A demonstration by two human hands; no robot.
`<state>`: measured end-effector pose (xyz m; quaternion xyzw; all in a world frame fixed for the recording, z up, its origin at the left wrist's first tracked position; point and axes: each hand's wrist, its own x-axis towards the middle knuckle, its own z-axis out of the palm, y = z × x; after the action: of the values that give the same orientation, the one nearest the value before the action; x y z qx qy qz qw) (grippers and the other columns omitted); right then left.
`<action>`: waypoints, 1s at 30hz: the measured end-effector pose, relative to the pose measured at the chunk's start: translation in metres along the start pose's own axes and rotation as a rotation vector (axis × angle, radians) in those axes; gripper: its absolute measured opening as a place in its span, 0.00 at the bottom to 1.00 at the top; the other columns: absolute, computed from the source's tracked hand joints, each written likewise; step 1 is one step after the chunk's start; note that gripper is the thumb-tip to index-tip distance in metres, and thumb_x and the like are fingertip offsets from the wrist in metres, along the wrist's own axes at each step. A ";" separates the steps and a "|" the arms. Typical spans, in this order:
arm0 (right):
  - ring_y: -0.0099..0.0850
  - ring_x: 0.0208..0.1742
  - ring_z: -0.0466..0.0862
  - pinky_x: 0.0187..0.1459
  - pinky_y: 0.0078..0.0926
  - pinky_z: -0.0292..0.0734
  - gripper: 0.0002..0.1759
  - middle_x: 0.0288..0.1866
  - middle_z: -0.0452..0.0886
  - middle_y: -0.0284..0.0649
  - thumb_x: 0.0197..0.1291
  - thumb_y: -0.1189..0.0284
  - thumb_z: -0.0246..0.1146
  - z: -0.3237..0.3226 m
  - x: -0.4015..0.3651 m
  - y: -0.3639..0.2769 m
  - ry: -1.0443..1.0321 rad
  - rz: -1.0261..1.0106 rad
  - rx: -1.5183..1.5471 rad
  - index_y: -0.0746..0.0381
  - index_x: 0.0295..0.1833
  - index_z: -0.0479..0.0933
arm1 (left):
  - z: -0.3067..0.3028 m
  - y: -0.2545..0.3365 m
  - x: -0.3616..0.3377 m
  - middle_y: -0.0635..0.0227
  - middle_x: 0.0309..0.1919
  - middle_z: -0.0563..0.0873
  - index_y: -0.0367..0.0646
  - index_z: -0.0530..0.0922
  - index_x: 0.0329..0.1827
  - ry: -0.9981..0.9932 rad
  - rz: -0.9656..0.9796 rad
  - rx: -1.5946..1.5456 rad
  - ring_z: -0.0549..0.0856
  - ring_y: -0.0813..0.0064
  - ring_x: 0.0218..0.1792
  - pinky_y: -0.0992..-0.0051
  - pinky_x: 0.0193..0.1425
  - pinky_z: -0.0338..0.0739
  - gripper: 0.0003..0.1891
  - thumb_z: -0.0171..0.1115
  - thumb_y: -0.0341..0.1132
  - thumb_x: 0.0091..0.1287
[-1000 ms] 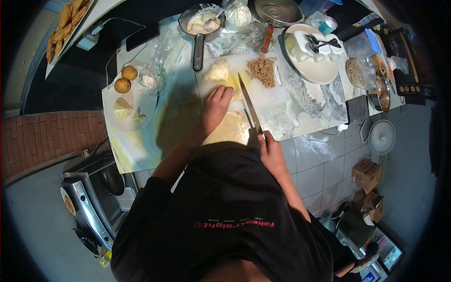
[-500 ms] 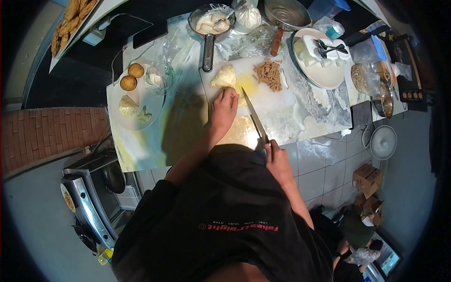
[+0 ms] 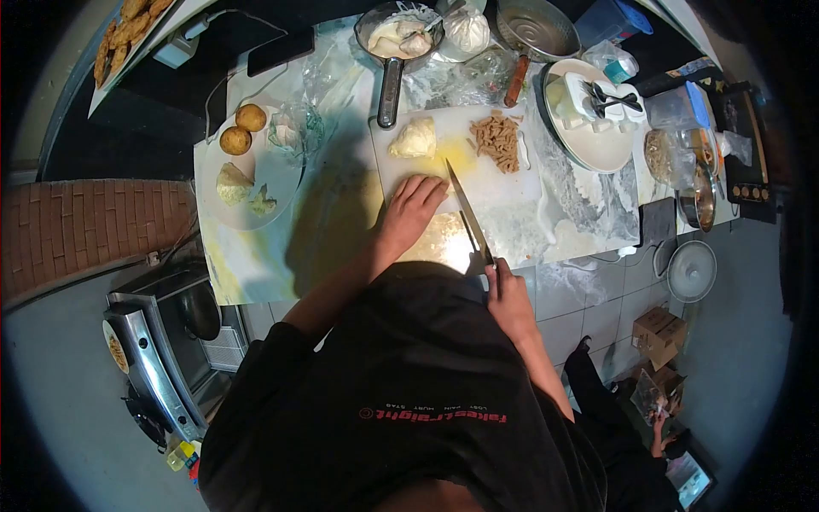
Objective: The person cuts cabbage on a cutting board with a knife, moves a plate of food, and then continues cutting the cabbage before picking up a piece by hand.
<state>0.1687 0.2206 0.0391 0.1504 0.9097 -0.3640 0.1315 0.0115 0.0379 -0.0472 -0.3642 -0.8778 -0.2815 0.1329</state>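
My left hand (image 3: 418, 207) rests on the white cutting board (image 3: 527, 186). Its fingers are together and bent down over a pale piece of cabbage, which they mostly cover. Just beyond the fingertips sits a pale yellow cabbage wedge (image 3: 414, 138), untouched. My right hand (image 3: 509, 297) is closed round the handle of a long kitchen knife (image 3: 471, 215). The blade slants up and left over the board, its tip near a yellow stain and right of my left fingers. Brown chopped strips (image 3: 495, 142) lie in a heap on the board's right side.
At left, a plate (image 3: 260, 224) holds two round brown items and cabbage pieces. A small pan (image 3: 388, 94) with white batter and a larger pan (image 3: 536, 30) stand behind the board. A stacked plate (image 3: 589, 145) bears forks. Another person's dark-clothed leg (image 3: 589, 384) shows lower right.
My left hand has come away from the cabbage wedge, moved nearer to me and laid its fingers down on the board. The knife stays in my right hand. The person behind has shifted.
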 end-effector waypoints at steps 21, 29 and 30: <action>0.66 0.37 0.80 0.38 0.53 0.72 0.20 0.29 0.80 0.63 0.75 0.74 0.51 -0.023 -0.008 -0.009 -0.074 0.056 0.167 0.60 0.69 0.60 | -0.004 0.006 0.011 0.67 0.47 0.84 0.42 0.82 0.48 0.028 -0.028 -0.080 0.80 0.64 0.52 0.64 0.60 0.71 0.12 0.64 0.29 0.62; 0.67 0.42 0.80 0.42 0.52 0.74 0.20 0.33 0.80 0.66 0.74 0.76 0.50 -0.024 -0.008 -0.011 -0.130 0.115 0.149 0.58 0.69 0.61 | 0.009 0.002 0.018 0.68 0.39 0.82 0.44 0.80 0.37 0.119 -0.202 -0.296 0.79 0.63 0.46 0.64 0.52 0.69 0.05 0.67 0.32 0.62; 0.63 0.35 0.77 0.39 0.50 0.72 0.20 0.29 0.77 0.60 0.75 0.75 0.50 -0.021 -0.009 -0.009 -0.091 0.073 0.148 0.56 0.70 0.61 | 0.008 0.001 0.018 0.68 0.39 0.82 0.44 0.80 0.37 0.117 -0.199 -0.309 0.79 0.63 0.46 0.64 0.51 0.69 0.05 0.67 0.31 0.62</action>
<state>0.1707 0.2282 0.0625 0.1759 0.8672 -0.4319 0.1745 -0.0005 0.0534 -0.0455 -0.2749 -0.8465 -0.4453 0.0976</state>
